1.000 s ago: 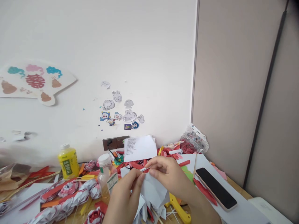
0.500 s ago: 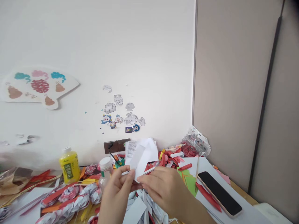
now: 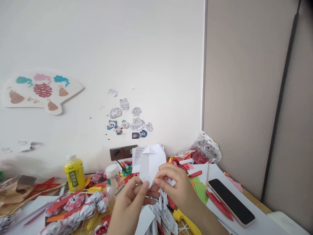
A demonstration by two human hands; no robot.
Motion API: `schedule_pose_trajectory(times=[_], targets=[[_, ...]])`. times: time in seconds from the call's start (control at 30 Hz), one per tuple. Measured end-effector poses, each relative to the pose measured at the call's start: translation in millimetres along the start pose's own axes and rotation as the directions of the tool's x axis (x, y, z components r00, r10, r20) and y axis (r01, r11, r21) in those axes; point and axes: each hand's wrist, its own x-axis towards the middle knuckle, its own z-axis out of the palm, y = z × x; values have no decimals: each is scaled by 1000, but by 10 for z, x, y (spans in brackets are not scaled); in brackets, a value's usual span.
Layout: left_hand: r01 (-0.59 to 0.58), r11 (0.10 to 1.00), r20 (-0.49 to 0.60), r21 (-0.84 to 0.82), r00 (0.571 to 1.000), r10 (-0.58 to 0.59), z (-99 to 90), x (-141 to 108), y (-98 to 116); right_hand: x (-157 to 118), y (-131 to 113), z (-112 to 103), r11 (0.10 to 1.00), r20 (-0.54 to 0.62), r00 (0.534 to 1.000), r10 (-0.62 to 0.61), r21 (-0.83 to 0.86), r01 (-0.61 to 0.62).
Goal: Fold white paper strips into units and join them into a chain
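Observation:
A folded white sheet of paper stands up between my two hands, with creased flaps near its top. My left hand pinches its lower left edge between thumb and fingers. At the lower right corner, my right hand grips the paper with thumb and forefinger. Below them lies a heap of folded white paper strips. Behind the held paper, a sheet with handwriting and a blank white sheet lean by the wall. A clear bottle with a white cap stands left of my left hand.
A yellow drink bottle stands at the left, among crumpled paper ropes and coloured scraps. On the right, a phone lies on white paper near a red folded piece. A yellow object sits under my right forearm.
The folded paper has turned more upright, its creased top now facing me. My right hand has risen slightly to its lower right corner. The yellow object under my forearm has come into view.

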Motion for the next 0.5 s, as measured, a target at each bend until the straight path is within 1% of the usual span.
schedule_pose_trajectory(times=[0.1,0.17,0.3,0.4,0.5], targets=[[-1,1000,-10,8,1000,1,19,-7,-4,-6,-9,39,994,18,997,76,78,-77],[-3,1000,-3,27,1000,3,26,-9,-4,-17,-6,58,989,5,994,109,97,-109],[-9,997,4,82,1000,8,28,-7,-9,-24,-13,70,987,-4,991,130,95,-129],[-11,997,48,81,999,7,18,10,-27,-16,-28,70,987,5,991,132,88,-132],[-10,998,81,65,997,5,5,34,-48,-12,-35,81,986,-13,990,137,98,-135]])
